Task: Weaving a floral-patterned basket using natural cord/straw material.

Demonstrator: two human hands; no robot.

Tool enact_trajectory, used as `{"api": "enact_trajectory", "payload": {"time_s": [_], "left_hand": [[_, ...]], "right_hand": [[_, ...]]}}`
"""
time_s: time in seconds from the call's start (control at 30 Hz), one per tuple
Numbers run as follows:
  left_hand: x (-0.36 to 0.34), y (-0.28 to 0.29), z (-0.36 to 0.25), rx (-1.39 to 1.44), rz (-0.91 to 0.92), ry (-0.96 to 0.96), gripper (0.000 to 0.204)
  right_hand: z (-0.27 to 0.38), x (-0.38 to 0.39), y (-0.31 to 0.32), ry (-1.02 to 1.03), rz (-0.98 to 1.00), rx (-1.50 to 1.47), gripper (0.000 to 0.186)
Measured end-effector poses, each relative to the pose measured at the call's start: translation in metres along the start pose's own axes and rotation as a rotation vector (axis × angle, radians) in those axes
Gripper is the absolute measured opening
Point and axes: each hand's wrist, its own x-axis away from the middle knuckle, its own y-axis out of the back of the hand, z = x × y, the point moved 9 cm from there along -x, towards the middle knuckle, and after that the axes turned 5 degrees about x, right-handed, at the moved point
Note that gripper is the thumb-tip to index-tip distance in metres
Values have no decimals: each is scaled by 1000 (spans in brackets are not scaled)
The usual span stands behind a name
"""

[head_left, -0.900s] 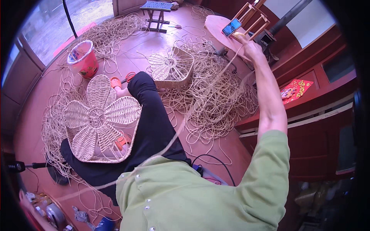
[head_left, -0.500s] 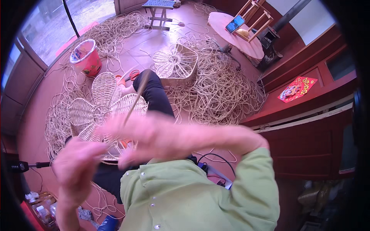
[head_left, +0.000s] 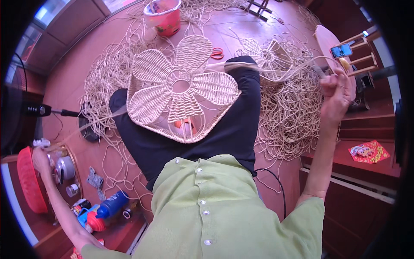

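Note:
A woven cord basket piece with a flower of broad petals (head_left: 148,105) rests across my lap, its braided rim (head_left: 189,140) towards me. My left hand (head_left: 41,160) reaches far out to the left beside a red basin, closed on a cord (head_left: 99,119) that runs blurred from the basket's left side. My right hand (head_left: 336,97) is raised far out to the right, its fingers pinched on a pale cord strand (head_left: 246,65) stretching from the basket's right side over my knee. Something orange shows through the gap below the lowest petal.
Loose cord heaps (head_left: 286,116) lie on both sides. A second flower basket (head_left: 269,56), orange-handled scissors (head_left: 217,53) and a pink bucket (head_left: 166,19) stand or lie ahead. At left are the red basin (head_left: 30,185), a kettle (head_left: 64,167) and a blue bottle (head_left: 113,203). A phone (head_left: 341,50) is at right.
My hands have parted from close together over the basket to far left and far right, drawing cord outward. The view has shifted, and the whole flower now shows.

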Motion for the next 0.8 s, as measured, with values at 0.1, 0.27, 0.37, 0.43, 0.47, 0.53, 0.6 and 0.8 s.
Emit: {"api": "enact_trajectory", "payload": {"time_s": [0.1, 0.27, 0.37, 0.43, 0.47, 0.53, 0.6, 0.8], "left_hand": [[41, 6, -36, -97, -7, -326, 27], [241, 45, -314, 1366, 867, -480, 48], [310, 28, -344, 1819, 1157, -14, 39], [306, 14, -346, 2115, 1116, -19, 27], [301, 18, -345, 2213, 1015, 121, 23], [282, 24, -324, 2419, 839, 267, 21], [234, 19, -237, 2648, 375, 508, 19], [151, 107, 89, 1828, -779, 258, 28]], "right_hand": [[14, 87, -174, 52, 279, 319, 21], [25, 279, -396, 124, 1339, -224, 20], [19, 314, -400, 34, 1501, -241, 21], [3, 327, -387, 8, 1517, -213, 21], [-13, 331, -378, -56, 1474, -235, 20], [-24, 322, -361, -111, 1359, -314, 16], [-23, 310, -353, -315, 1400, -300, 16], [-42, 317, -341, -387, 1475, -201, 24]]}}
